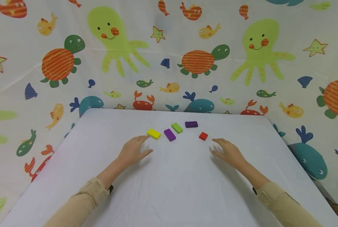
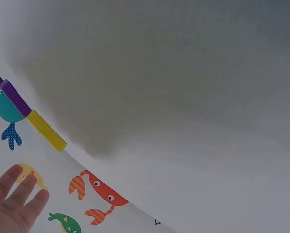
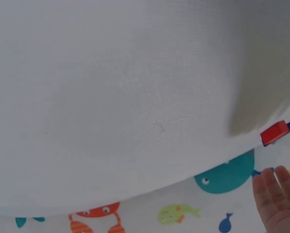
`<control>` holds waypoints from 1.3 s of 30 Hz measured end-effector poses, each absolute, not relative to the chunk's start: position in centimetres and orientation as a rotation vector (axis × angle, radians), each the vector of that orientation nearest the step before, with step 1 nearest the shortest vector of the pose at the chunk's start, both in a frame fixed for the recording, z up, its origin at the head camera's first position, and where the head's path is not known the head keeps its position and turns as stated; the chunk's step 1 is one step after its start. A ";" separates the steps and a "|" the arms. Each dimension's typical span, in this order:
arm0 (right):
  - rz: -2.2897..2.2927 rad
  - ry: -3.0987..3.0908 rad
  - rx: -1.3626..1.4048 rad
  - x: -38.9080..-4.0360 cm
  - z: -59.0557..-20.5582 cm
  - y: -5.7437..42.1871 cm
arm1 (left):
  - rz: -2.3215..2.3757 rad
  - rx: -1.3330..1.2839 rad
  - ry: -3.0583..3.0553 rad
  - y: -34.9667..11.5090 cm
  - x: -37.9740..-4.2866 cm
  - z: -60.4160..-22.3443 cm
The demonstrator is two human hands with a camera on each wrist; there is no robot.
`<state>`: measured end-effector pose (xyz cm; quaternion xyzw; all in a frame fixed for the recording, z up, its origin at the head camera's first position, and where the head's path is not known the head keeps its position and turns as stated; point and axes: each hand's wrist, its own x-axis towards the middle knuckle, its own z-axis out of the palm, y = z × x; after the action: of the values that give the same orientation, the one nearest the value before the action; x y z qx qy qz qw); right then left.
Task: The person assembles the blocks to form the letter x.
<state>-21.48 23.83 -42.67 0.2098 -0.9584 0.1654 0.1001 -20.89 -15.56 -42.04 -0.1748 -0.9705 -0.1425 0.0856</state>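
Several small coloured blocks lie on the white table in the head view. A yellow block (image 1: 153, 134) is leftmost, with a purple block (image 1: 169, 135) beside it. Behind them are a green block (image 1: 177, 128) and a dark purple block (image 1: 191, 124); a red block (image 1: 203, 136) sits at the right. My left hand (image 1: 133, 150), fingers extended and holding nothing, is just in front of the yellow block. My right hand (image 1: 228, 152) hovers to the right of the red block, fingers loosely extended, also holding nothing. Both wrist views show spread or straight fingers near the blocks.
The white-covered table (image 1: 177, 189) runs back to a hanging curtain (image 1: 163, 28) printed with sea animals. The same printed cloth continues on both sides. Each forearm wears a beige sleeve (image 1: 81, 198), with a dark band (image 1: 111, 189) at the left wrist.
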 end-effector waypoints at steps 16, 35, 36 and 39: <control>0.591 -2.935 0.469 -24.3 -42.8 22.6 | -0.495 -0.511 -2.806 -14.0 -22.2 -42.3; 0.798 -3.095 0.304 -28.1 -43.5 21.1 | -0.475 -0.491 -2.853 -13.8 -22.8 -42.9; 0.798 -3.093 0.301 -28.2 -43.6 21.1 | -0.474 -0.493 -2.856 -13.8 -22.8 -42.9; 0.785 -3.081 0.298 -28.6 -43.7 21.0 | -0.470 -0.493 -2.875 -13.6 -22.9 -42.9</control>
<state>-28.63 20.96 -43.67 0.0932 -0.9645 0.2457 -0.0257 -22.95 -13.65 -42.88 -0.1663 -0.9687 -0.1585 0.0935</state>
